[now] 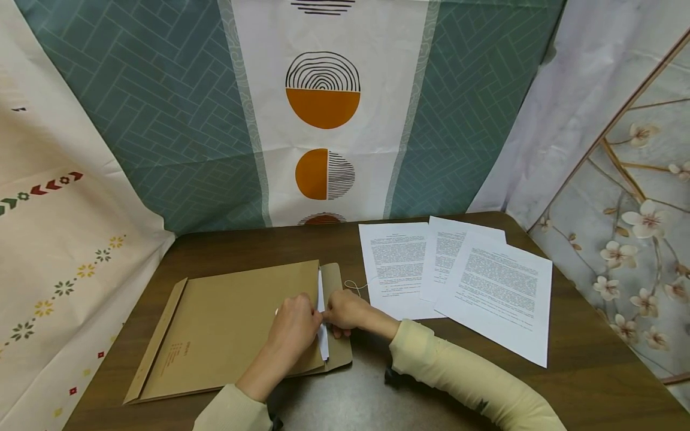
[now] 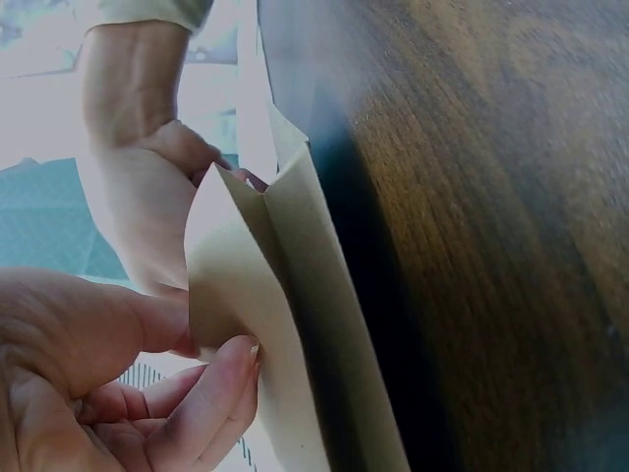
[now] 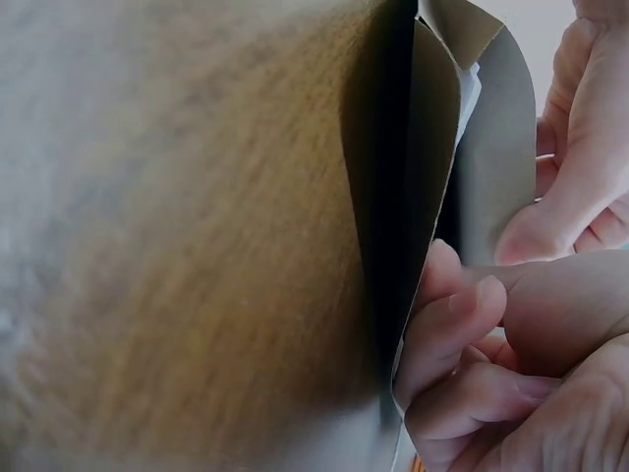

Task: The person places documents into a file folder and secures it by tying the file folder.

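A large brown paper envelope lies flat on the table with its mouth and flap to the right. White sheets show as a narrow strip in the mouth. My left hand pinches the mouth's edge between thumb and fingers, as the left wrist view shows on the brown paper. Just beside it, my right hand reaches across the flap; in the right wrist view its fingers curl round the brown paper edge. The envelope gapes between the two hands there.
Three printed sheets overlap at the right of the wooden table. A thin white string trails from the flap toward them. Patterned cloths hang behind the table and at both sides.
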Tool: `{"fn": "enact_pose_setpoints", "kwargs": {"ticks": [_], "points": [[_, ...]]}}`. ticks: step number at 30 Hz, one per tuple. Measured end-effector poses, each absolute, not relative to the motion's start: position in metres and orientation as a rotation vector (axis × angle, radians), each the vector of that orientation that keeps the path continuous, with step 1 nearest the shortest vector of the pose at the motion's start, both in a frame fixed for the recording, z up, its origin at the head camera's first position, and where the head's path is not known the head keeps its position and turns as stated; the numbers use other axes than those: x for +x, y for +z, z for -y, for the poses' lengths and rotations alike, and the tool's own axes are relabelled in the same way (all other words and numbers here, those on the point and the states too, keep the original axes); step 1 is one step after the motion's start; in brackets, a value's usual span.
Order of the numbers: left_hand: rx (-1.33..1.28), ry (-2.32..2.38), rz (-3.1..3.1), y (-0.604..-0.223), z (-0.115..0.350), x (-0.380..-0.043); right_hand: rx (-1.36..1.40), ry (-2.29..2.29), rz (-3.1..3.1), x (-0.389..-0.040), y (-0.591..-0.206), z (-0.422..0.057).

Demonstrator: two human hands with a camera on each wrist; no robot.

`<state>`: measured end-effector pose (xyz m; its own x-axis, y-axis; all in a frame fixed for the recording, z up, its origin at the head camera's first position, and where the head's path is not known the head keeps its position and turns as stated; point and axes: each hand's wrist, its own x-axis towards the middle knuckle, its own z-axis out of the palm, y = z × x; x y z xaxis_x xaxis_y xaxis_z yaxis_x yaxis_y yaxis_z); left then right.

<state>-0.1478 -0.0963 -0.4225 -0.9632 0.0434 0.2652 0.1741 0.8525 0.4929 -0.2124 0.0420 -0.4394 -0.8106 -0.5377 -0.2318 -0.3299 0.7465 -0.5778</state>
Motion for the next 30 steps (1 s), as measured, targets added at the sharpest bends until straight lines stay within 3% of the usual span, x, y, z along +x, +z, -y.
{"fn": "enact_pose_setpoints", "kwargs": {"ticks": [30], "points": [[-0.149,-0.767,2.808,-0.44,0.095,-0.152,-0.786,-1.18,-2.458,-0.203,-0.422,-0.092]]}}
